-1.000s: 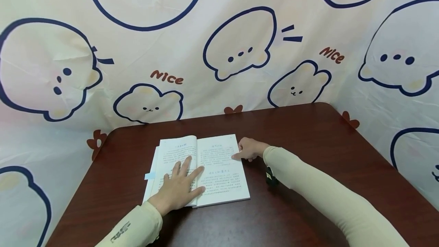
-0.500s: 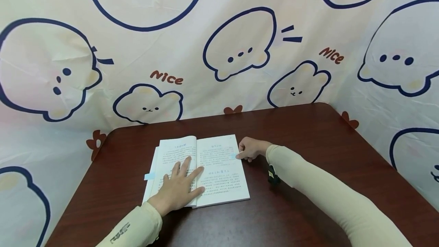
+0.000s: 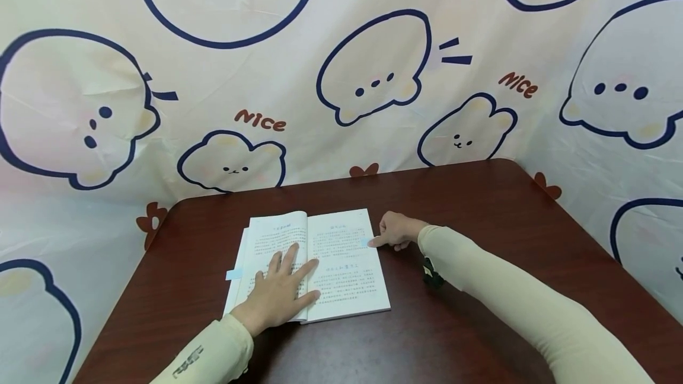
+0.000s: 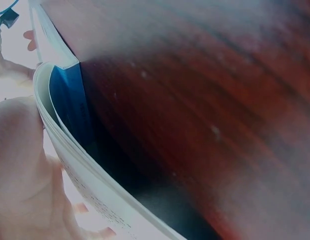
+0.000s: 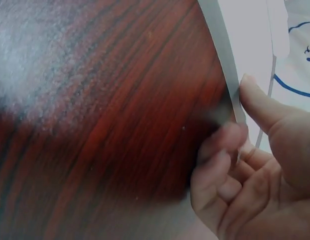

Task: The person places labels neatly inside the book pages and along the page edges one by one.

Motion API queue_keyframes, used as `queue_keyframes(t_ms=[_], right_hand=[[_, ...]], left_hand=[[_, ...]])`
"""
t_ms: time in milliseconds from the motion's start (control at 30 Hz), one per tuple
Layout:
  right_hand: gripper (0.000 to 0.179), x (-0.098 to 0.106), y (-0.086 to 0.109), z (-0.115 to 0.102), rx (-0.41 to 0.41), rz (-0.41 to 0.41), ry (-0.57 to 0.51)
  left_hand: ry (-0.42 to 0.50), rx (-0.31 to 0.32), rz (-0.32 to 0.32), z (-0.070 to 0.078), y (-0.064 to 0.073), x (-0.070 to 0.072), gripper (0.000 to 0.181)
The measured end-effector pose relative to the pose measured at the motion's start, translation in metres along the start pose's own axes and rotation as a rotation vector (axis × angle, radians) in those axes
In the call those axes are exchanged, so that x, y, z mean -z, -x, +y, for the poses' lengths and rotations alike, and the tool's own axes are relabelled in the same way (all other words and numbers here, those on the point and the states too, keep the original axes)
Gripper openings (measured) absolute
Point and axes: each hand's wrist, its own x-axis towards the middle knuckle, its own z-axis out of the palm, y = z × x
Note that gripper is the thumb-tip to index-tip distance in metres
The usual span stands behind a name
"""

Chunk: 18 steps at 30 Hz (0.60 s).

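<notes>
An open book lies on the table, printed text on both pages. My left hand rests across the left page and the gutter with its fingers spread. At the right page's outer edge, my right hand has its thumb on a pale blue sticky tab, with the other fingers curled beside the edge. The right wrist view shows the thumb above the page edge and the curled fingers against its side; the tab is hidden there. Another blue sticky tab sticks out from the left pages.
The dark reddish-brown table extends around the book. Behind it and at both sides hangs a white curtain with blue cartoon outlines. In the left wrist view, the left pages curve up above the table, over a blue cover.
My right hand has drawn slightly to the right, and more of the blue tab on the right page shows. My left hand and the book have stayed in place.
</notes>
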Motion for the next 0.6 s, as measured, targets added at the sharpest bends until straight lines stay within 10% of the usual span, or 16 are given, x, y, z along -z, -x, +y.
queue_keyframes(t_ms=[267, 600], right_hand=[[0.042, 0.009, 0.005, 0.002, 0.041, -0.088, -0.063], [0.048, -0.002, 0.001, -0.01, -0.082, 0.008, 0.052]], left_hand=[[-0.002, -0.003, 0.003, 0.001, -0.001, 0.0, 0.064], [0.008, -0.004, -0.003, 0.001, 0.0, 0.002, 0.064]])
